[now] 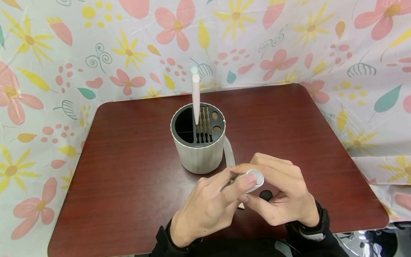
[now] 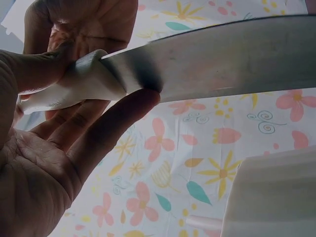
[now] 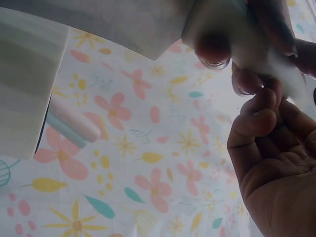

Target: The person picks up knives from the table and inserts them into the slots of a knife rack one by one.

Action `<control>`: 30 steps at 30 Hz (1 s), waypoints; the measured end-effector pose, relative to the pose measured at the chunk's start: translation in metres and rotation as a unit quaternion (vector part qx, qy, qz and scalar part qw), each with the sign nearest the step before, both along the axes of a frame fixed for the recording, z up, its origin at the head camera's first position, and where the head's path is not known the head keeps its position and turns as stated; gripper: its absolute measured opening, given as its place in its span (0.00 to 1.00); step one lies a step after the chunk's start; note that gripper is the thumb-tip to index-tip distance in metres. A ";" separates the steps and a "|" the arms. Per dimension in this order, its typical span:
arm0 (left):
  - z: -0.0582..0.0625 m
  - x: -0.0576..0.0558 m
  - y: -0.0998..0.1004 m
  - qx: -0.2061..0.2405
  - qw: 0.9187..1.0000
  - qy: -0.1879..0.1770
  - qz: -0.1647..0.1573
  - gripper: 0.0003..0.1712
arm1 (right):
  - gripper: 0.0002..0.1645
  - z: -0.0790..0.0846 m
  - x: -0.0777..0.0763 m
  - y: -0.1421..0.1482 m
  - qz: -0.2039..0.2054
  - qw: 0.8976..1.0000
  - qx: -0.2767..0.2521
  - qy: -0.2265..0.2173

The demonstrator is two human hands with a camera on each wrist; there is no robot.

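Observation:
Both hands meet on the white handle (image 1: 257, 177) of a kitchen knife, its butt end turned up toward the head camera. My left hand (image 1: 207, 205) pinches the handle between thumb and fingers; in the left wrist view one finger reaches against the broad metal blade (image 2: 232, 59). From the other side, my right hand (image 1: 285, 187) grips the same handle with thumb and fingertips. The blade (image 1: 229, 151) extends away beside a white ribbed knife holder (image 1: 200, 159). A pink handle (image 1: 196, 96) stands up from the holder's dark slotted top, with a mint handle (image 3: 65, 131) close by.
The holder stands on a dark red-brown table (image 1: 138, 171), left of the knife. A floral cloth (image 1: 128, 50) hangs behind and around the table. A small black round thing (image 1: 265, 195) shows between my hands; what it is I cannot tell.

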State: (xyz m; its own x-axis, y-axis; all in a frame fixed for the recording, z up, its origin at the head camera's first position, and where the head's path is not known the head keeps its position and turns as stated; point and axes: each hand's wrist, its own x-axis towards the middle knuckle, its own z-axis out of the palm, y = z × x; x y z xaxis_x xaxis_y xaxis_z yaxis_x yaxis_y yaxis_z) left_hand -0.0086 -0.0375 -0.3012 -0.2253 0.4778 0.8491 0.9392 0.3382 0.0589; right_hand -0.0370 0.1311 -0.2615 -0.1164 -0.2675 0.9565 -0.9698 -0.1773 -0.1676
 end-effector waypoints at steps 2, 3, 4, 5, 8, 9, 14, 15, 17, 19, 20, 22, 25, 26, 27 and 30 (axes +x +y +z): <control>0.001 0.000 0.000 0.001 1.000 -0.006 0.003 0.46 | 0.16 0.002 0.000 -0.001 0.001 1.000 0.002 -0.006; 0.002 0.000 -0.001 0.003 1.000 -0.008 0.003 0.46 | 0.15 0.003 0.000 -0.001 0.003 1.000 0.001 -0.008; 0.003 0.000 -0.001 0.007 1.000 -0.010 0.001 0.46 | 0.16 0.003 0.000 -0.001 0.007 1.000 -0.001 -0.013; 0.004 0.000 -0.001 0.011 1.000 -0.010 0.000 0.46 | 0.16 0.004 0.000 -0.001 0.012 1.000 -0.005 -0.017; 0.006 -0.001 -0.002 0.019 1.000 -0.005 -0.007 0.49 | 0.18 0.003 -0.001 0.000 0.022 0.999 -0.024 -0.029; 0.006 -0.001 -0.003 0.021 1.000 -0.001 -0.009 0.50 | 0.20 0.002 -0.002 0.000 0.019 0.999 -0.032 -0.033; 0.009 -0.004 -0.006 0.022 1.000 0.005 -0.014 0.51 | 0.25 -0.003 -0.004 0.003 -0.026 0.996 -0.060 -0.055; 0.009 -0.004 -0.006 0.022 1.000 0.005 -0.013 0.52 | 0.25 -0.004 -0.004 0.003 -0.034 0.995 -0.063 -0.063; 0.010 -0.004 -0.007 0.025 1.000 0.006 -0.015 0.53 | 0.25 -0.006 -0.007 0.003 -0.043 0.994 -0.069 -0.078; 0.011 -0.003 -0.008 0.030 0.999 0.005 -0.018 0.55 | 0.24 -0.008 -0.010 0.002 -0.054 0.992 -0.069 -0.094; 0.012 -0.003 -0.009 0.033 0.999 0.005 -0.019 0.55 | 0.24 -0.009 -0.012 0.002 -0.062 0.991 -0.066 -0.102; 0.013 -0.002 -0.010 0.037 0.999 0.005 -0.022 0.56 | 0.23 -0.010 -0.015 0.001 -0.073 0.989 -0.059 -0.118; 0.015 -0.001 -0.012 0.039 0.999 0.005 -0.025 0.57 | 0.20 -0.013 -0.021 -0.001 -0.108 0.983 -0.045 -0.140; 0.016 -0.001 -0.013 0.039 0.999 0.006 -0.025 0.57 | 0.20 -0.013 -0.022 -0.001 -0.119 0.981 -0.040 -0.147; 0.017 -0.001 -0.014 0.038 0.999 0.007 -0.026 0.57 | 0.19 -0.015 -0.024 -0.002 -0.127 0.979 -0.037 -0.154; 0.020 0.000 -0.016 0.039 0.999 0.013 -0.029 0.57 | 0.17 -0.018 -0.029 -0.003 -0.151 0.973 -0.023 -0.175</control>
State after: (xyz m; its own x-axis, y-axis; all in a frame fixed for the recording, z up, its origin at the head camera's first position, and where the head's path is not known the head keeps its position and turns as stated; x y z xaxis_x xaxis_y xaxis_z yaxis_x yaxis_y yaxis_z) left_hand -0.0084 -0.0538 -0.2815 -0.1767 0.4207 0.8898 0.9585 0.2790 0.0585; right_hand -0.0664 0.1280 -0.2798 -0.5030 -0.1293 0.8545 -0.8642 0.0912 -0.4949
